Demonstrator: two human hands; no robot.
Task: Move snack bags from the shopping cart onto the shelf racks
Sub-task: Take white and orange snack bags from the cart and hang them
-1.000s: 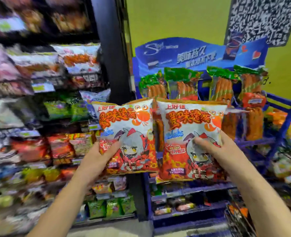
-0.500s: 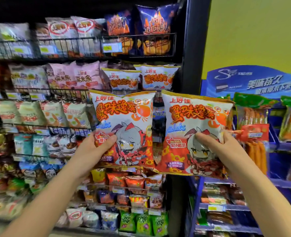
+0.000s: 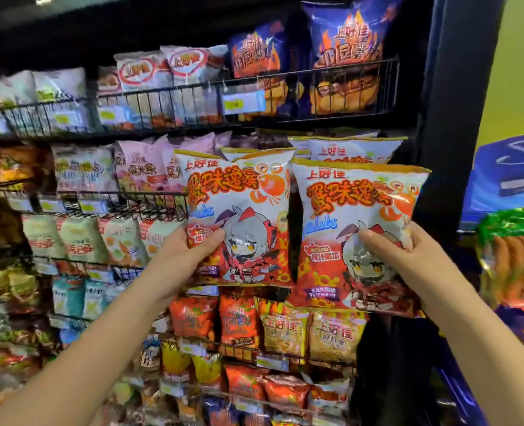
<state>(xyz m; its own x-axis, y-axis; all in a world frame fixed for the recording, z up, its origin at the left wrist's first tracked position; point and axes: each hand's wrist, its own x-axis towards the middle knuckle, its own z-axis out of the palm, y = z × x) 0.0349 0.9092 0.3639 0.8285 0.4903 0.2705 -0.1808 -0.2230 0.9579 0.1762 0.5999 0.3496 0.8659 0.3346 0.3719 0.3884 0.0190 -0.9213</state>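
The fingers [image 3: 213, 240] of my left hand [image 3: 186, 256] grip the left bag [image 3: 242, 207] at its lower left corner. The thumb lies across the front and the other fingers are hidden behind the pack. My right hand [image 3: 402, 259] holds the right bag [image 3: 352, 210] the same way, thumb on the printed front and fingertips curled round its right edge.

Both bags are white and orange with a crab and a cartoon figure. I have them upright and side by side, with their inner edges just about meeting. They are up in the air in front of the middle shelf rack [image 3: 150, 199], not resting on it. Bags of the same print [image 3: 346, 150] stand on that rack directly behind them.

The wire rack above [image 3: 285, 79] carries dark blue bags [image 3: 346, 53]. Below my hands sit orange and yellow bags [image 3: 239, 321]. A dark post [image 3: 457, 118] closes the shelving on the right. Beyond it are a blue display [image 3: 506, 176] and green-topped packs [image 3: 512, 259], blurred at the edge.
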